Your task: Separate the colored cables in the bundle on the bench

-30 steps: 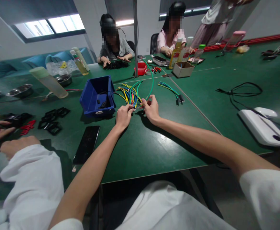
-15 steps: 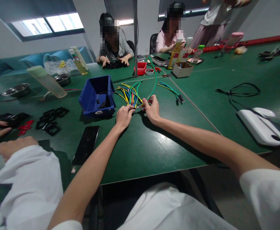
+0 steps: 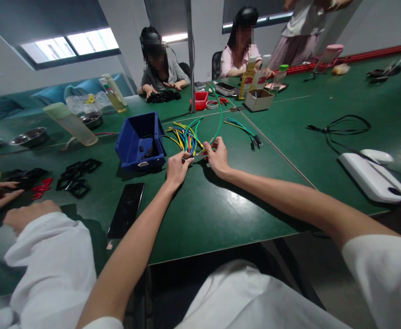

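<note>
From the head camera, both bare arms reach forward over a green table. The left hand is curled, and its fingertips pinch the near end of a bunch of coloured wires. The wires are yellow, blue, green and red, and they fan out away from the person on the table top. The right hand sits just beside the left one. Its thumb and fingers pinch the near end of one long green wire, which bends up and away toward the far side of the table.

Just left of the wire bunch stands a blue bin with a few small dark parts inside. A black phone lies flat near the left forearm. To the right of the hands, a smaller bunch of green wires lies by itself. Far right, a white box rests near the table edge, with a black cable looped close by. Other people sit at the far side. Someone else's hands touch black and red pieces at the left.
</note>
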